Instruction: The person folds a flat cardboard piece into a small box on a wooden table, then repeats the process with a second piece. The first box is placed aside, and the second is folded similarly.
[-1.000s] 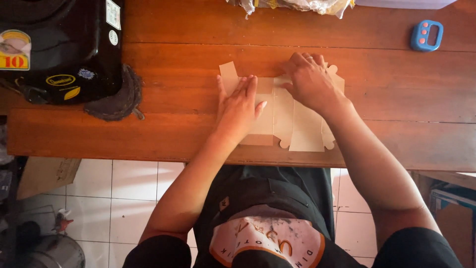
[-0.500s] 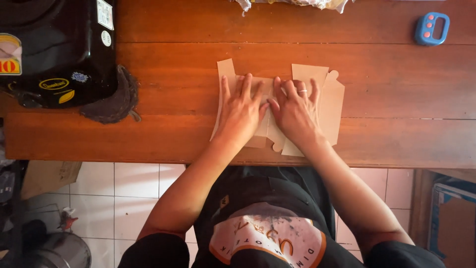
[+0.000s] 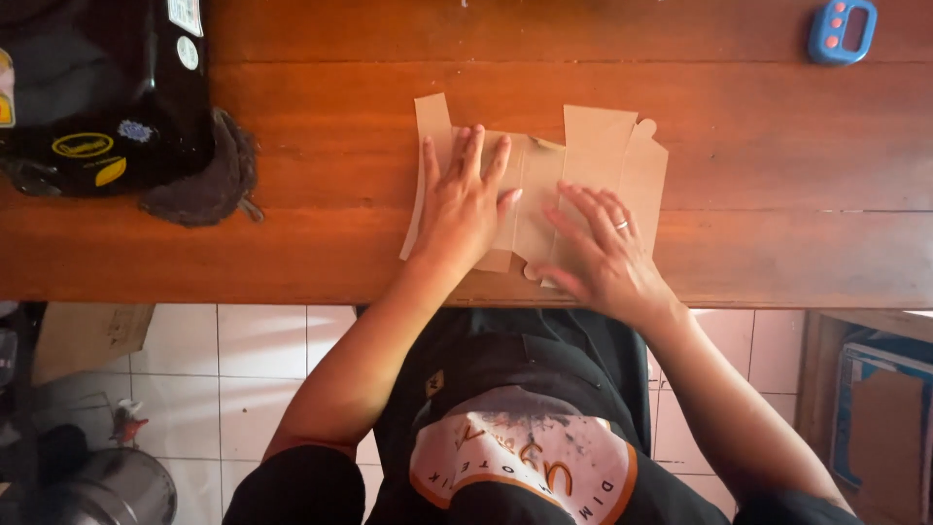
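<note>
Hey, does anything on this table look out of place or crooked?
Nothing much. The flat cardboard cutout lies a bit past the table edge near the person, pinned by the left hand and right hand. A blue gadget sits alone at the far corner.

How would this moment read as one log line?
left hand: flat on tan die-cut cardboard sheet | right hand: flat on sheet | surface: brown wooden table

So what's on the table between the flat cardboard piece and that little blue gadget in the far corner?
Nothing: in the head view, only bare wooden table lies between the cardboard piece and the blue gadget.
</note>
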